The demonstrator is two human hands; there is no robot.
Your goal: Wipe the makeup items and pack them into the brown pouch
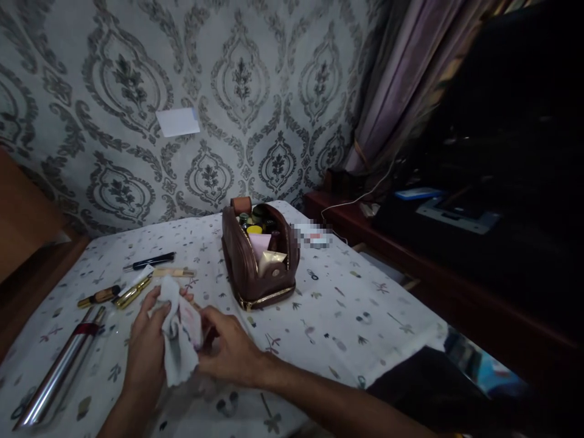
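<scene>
My left hand (148, 340) is closed around a crumpled white cloth (177, 340), which hangs down past the fingers. Against the cloth is a small whitish item with a pink mark (191, 319); its kind cannot be made out. My right hand (232, 350) grips this item from the right, thumb and fingers curled, some of them hidden. Beyond the hands stands an unzipped brown toiletry bag (239, 274). Inside it are a pink packet (260, 245), a cream-gold packet (272, 261), a yellow lid (254, 229) and dark bottles.
Left of my hands lie a silver tube with a red band (59, 374), a gold tube (132, 294), a black-and-gold tube (99, 296) and a dark pen-like tube (150, 261). A patterned sheet (328, 328) covers the surface. A dark red desk (337, 207) stands at right.
</scene>
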